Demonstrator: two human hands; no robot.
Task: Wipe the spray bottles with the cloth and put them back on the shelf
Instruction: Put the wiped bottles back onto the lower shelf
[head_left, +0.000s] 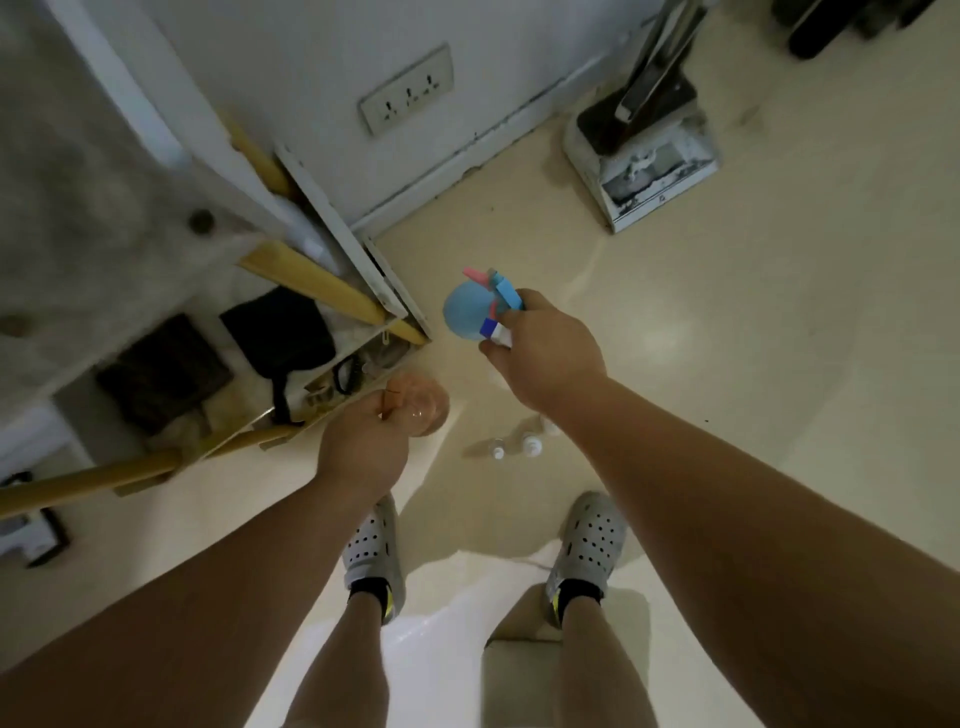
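Head view showed the right hand (545, 353) curled round the neck of a blue spray bottle (467, 312), the left hand (363, 447) gripping a pink bottle (428, 405), both above the floor (727, 364) beside the front corner of the shelf (322, 283); a slipping grip could drop them.

glossy floor (727, 322), wooden shelf frame (311, 278)

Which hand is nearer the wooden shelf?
Left. The left hand, holding the pink bottle, is beside the shelf at its front edge; the right hand, holding the blue spray bottle, is farther out over the floor.
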